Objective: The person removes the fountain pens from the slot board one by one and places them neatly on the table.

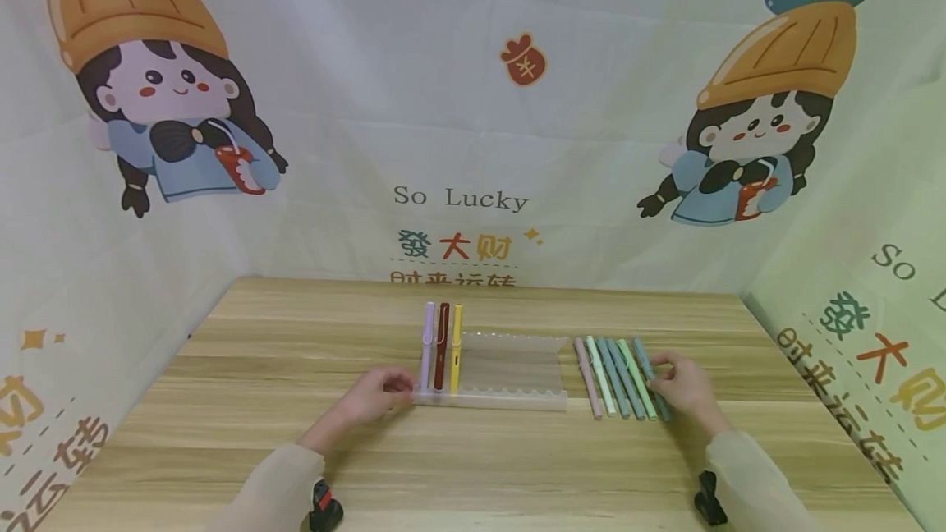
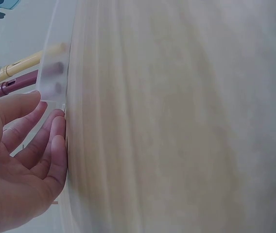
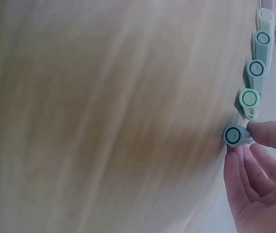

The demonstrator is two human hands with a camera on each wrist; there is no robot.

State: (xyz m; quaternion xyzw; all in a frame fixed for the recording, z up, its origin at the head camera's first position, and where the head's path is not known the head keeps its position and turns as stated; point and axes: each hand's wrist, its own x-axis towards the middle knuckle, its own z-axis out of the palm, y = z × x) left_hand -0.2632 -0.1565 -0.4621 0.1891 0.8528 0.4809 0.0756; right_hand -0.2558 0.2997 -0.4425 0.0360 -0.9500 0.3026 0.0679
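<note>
1. Blue-grey pen (image 1: 643, 357) lies right of five other pens (image 1: 613, 377), pinched by the right hand (image 1: 687, 384).
2. Clear tray (image 1: 510, 401) holds lilac, dark-red and yellow pens (image 1: 442, 355); the left hand (image 1: 375, 395) pinches its near left corner.

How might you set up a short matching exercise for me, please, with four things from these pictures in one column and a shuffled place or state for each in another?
Column one
1. Dark red pen
2. Yellow pen
3. Left hand
4. Right hand

Column two
A. Pinching a blue-grey pen
B. In the middle of the row on the clear holder
C. At the holder's left end
D. At the right end of the row on the holder

Right pairs: 1-B, 2-D, 3-C, 4-A
</note>
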